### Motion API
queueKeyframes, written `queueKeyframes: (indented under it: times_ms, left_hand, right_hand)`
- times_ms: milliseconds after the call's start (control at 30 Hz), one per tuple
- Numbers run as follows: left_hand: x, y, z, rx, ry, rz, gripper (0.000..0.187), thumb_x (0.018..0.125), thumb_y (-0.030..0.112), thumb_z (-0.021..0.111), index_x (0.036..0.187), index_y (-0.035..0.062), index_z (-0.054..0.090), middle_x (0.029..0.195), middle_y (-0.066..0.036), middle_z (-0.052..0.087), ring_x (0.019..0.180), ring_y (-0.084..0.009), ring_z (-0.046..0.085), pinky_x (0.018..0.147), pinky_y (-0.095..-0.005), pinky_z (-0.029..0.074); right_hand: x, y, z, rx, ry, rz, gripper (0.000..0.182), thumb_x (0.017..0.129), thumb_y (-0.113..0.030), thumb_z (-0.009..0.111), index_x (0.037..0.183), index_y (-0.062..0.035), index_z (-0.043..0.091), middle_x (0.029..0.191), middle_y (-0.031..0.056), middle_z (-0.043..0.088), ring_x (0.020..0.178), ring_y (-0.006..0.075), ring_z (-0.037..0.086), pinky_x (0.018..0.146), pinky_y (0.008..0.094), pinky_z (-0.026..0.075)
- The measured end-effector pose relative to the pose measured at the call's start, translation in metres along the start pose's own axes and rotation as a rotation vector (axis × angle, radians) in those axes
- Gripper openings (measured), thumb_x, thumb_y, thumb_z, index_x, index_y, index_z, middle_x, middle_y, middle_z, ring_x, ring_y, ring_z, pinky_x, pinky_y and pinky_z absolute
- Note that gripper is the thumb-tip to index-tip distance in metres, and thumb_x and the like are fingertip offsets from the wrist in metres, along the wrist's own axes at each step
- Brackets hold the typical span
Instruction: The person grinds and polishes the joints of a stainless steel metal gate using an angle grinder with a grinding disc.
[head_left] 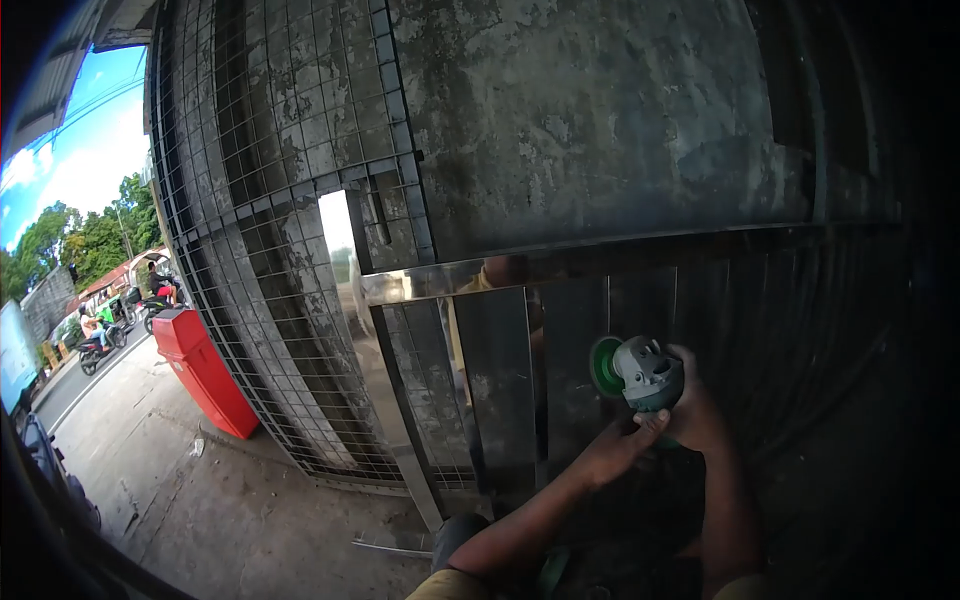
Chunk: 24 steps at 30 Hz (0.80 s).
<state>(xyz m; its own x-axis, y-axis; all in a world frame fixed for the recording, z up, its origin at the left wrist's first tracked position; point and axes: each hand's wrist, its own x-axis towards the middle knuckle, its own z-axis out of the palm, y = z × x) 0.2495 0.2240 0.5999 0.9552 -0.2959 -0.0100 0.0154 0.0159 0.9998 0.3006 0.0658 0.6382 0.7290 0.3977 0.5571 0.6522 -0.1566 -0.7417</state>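
An angle grinder (648,372) with a grey metal head and a green disc (605,366) is held up in front of me. My right hand (692,405) is wrapped around its body from the right side. From below, my left hand (628,446) grips its lower part, with the thumb pressed against the casing. The disc faces left, toward the upright bars of a shiny metal gate (440,280). The rear of the grinder is hidden by my hands and the dark.
Behind the gate stand a wire mesh panel (270,190) and a worn concrete wall (580,110). At left, a red bin (205,372) sits on the pavement (150,440). Riders on motorcycles (100,345) are on the road beyond. A thin metal strip (393,549) lies on the ground.
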Motion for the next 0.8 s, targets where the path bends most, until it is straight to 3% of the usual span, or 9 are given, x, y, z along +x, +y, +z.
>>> queueKeyframes:
  times_ms: [100, 200, 233, 267, 333, 467, 600, 733, 800]
  left_hand:
    - [-0.011, -0.044, 0.02, 0.086, -0.099, 0.005, 0.078, 0.096, 0.066, 0.053, 0.132, -0.0031, 0.056, 0.118, -0.018, 0.065, 0.108, -0.0255, 0.064, 0.093, -0.0365, 0.052]
    - [-0.001, -0.119, 0.023, 0.097, -0.144, -0.134, 0.073, 0.098, 0.06, 0.053, 0.137, -0.0021, 0.054, 0.122, -0.015, 0.065, 0.112, -0.0236, 0.062, 0.099, -0.0356, 0.048]
    - [0.005, -0.145, 0.023, 0.068, -0.171, -0.195, 0.072, 0.099, 0.059, 0.053, 0.136, -0.0023, 0.055, 0.121, -0.013, 0.066, 0.11, -0.0224, 0.062, 0.096, -0.0368, 0.049]
    - [0.013, -0.189, 0.02, 0.107, -0.146, -0.247, 0.065, 0.1, 0.055, 0.053, 0.135, -0.0011, 0.057, 0.117, -0.012, 0.067, 0.105, -0.0208, 0.063, 0.093, -0.0362, 0.05]
    - [0.021, -0.325, 0.006, 0.17, -0.095, -0.361, 0.054, 0.103, 0.046, 0.053, 0.132, 0.0013, 0.061, 0.109, -0.008, 0.069, 0.095, -0.0177, 0.065, 0.086, -0.0352, 0.053]
    - [0.008, -0.483, -0.009, 0.726, -0.192, -0.496, 0.045, 0.101, 0.04, 0.055, 0.124, 0.0027, 0.064, 0.104, -0.01, 0.07, 0.092, -0.0214, 0.067, 0.081, -0.0384, 0.054]
    - [-0.024, -0.575, -0.025, 1.253, -0.503, -0.358, 0.037, 0.098, 0.035, 0.057, 0.116, 0.004, 0.068, 0.1, -0.012, 0.071, 0.088, -0.0251, 0.069, 0.076, -0.0415, 0.055]
    - [-0.031, -0.625, -0.038, 1.407, -0.516, -0.255, 0.029, 0.096, 0.029, 0.059, 0.108, 0.0054, 0.071, 0.095, -0.014, 0.071, 0.084, -0.0288, 0.071, 0.071, -0.0447, 0.056]
    - [-0.034, -0.648, -0.039, 1.357, -0.422, -0.435, 0.027, 0.094, 0.027, 0.058, 0.102, 0.0054, 0.072, 0.096, -0.017, 0.071, 0.088, -0.032, 0.071, 0.073, -0.0466, 0.056]
  right_hand:
    - [-0.056, 0.055, -0.019, 0.305, 0.205, 0.132, 0.096, 0.066, -0.017, 0.089, 0.144, -0.003, 0.033, 0.12, 0.0116, 0.061, 0.112, 0.0248, 0.061, 0.098, 0.0397, 0.05]
    - [-0.107, 0.098, -0.048, 0.579, 0.352, 0.363, 0.092, 0.066, -0.016, 0.088, 0.142, -0.0034, 0.037, 0.115, 0.0099, 0.062, 0.1, 0.0215, 0.064, 0.089, 0.0389, 0.054]
    - [-0.122, 0.106, -0.057, 0.635, 0.416, 0.487, 0.079, 0.068, -0.021, 0.086, 0.135, -0.0039, 0.049, 0.105, 0.009, 0.065, 0.085, 0.0199, 0.067, 0.075, 0.0371, 0.057]
    - [-0.144, 0.141, -0.063, 0.718, 0.432, 0.588, 0.051, 0.08, -0.03, 0.079, 0.12, -0.006, 0.058, 0.091, 0.008, 0.066, 0.073, 0.0219, 0.068, 0.065, 0.038, 0.058]
    - [-0.163, 0.16, -0.082, 0.85, 0.573, 0.723, 0.048, 0.086, -0.034, 0.075, 0.12, -0.0048, 0.058, 0.09, 0.0088, 0.066, 0.073, 0.0229, 0.068, 0.064, 0.0381, 0.058]
    - [-0.176, 0.155, -0.113, 0.9, 0.74, 0.585, 0.049, 0.09, -0.039, 0.073, 0.118, -0.0022, 0.057, 0.094, 0.0103, 0.066, 0.077, 0.0229, 0.068, 0.069, 0.0368, 0.058]
    - [-0.198, 0.159, -0.141, 0.859, 0.865, 0.63, 0.049, 0.091, -0.036, 0.072, 0.121, -0.0005, 0.055, 0.097, 0.0122, 0.066, 0.081, 0.0236, 0.068, 0.073, 0.036, 0.058]
    - [-0.215, 0.157, -0.145, 0.649, 0.903, 0.623, 0.047, 0.09, -0.033, 0.074, 0.118, 0.0007, 0.058, 0.097, 0.0127, 0.067, 0.084, 0.022, 0.069, 0.074, 0.034, 0.058]
    - [-0.22, 0.163, -0.15, 0.596, 0.879, 0.613, 0.048, 0.089, -0.033, 0.075, 0.118, 0.001, 0.058, 0.097, 0.0131, 0.066, 0.084, 0.0217, 0.069, 0.073, 0.0336, 0.058]
